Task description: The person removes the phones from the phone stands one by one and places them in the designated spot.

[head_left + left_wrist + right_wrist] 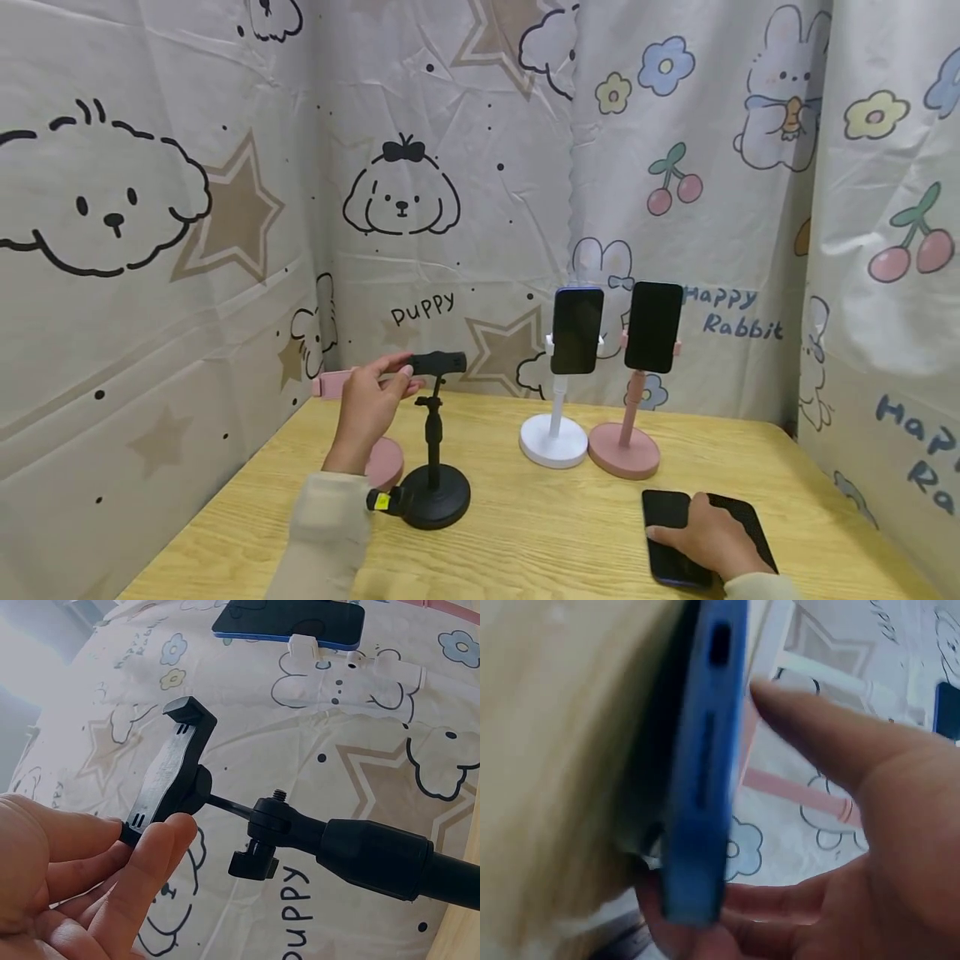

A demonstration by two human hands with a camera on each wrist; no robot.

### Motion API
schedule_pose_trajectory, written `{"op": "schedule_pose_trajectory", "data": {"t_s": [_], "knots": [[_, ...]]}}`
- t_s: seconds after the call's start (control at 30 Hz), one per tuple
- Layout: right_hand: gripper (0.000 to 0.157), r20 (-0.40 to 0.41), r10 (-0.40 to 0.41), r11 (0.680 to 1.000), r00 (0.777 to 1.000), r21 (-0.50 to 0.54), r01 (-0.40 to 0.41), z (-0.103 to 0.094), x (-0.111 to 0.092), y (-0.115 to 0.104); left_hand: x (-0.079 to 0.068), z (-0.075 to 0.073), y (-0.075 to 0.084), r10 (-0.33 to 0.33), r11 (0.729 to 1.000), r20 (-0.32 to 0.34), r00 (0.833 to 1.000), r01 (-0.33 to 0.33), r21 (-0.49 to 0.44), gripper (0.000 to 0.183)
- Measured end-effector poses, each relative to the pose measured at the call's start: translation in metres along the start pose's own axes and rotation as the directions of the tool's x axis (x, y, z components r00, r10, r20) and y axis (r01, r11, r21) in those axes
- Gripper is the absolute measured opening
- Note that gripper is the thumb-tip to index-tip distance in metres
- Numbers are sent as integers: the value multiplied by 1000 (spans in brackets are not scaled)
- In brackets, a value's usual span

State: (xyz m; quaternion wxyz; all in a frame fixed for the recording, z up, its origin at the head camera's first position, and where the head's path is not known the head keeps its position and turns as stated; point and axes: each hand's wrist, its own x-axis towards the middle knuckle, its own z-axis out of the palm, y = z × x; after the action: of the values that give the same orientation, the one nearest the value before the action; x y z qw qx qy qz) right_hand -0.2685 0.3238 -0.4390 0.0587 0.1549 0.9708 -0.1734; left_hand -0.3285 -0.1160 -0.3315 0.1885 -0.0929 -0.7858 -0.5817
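My left hand (371, 408) pinches the left end of the black phone clamp (448, 362) between thumb and fingers. That clamp tops a black phone stand (433, 433) with a round base. In the left wrist view the clamp (169, 769) holds no phone, and its pole joint (274, 821) has a small knob. On the table's right side my right hand (708, 542) grips a blue-edged phone (666, 508); the right wrist view shows the phone's edge (705, 765) between thumb and fingers. Another dark phone (753, 525) lies right beside it, partly hidden by the hand.
Behind, a white stand (553, 442) and a pink stand (624, 454) each hold an upright phone. Another pink stand (386, 461) is partly hidden behind my left hand. Printed curtains (405, 275) enclose the wooden table (517, 517).
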Motion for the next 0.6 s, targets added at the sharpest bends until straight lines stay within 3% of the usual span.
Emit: {"op": "schedule_pose_trajectory", "data": {"t_s": [0.07,0.17,0.6], "knots": [[133,1,23,999,1000,-39,-23,3,-1,-4,0,0,1,2,1000,1,1000,-2,-1,34],[137,-16,31,997,999,-65,-32,6,-3,-7,0,-1,1,7,1000,3,1000,-7,0,34],[123,-8,10,994,1000,-105,-11,6,-5,-9,-1,-1,2,13,1000,8,1000,-13,9,34]]}}
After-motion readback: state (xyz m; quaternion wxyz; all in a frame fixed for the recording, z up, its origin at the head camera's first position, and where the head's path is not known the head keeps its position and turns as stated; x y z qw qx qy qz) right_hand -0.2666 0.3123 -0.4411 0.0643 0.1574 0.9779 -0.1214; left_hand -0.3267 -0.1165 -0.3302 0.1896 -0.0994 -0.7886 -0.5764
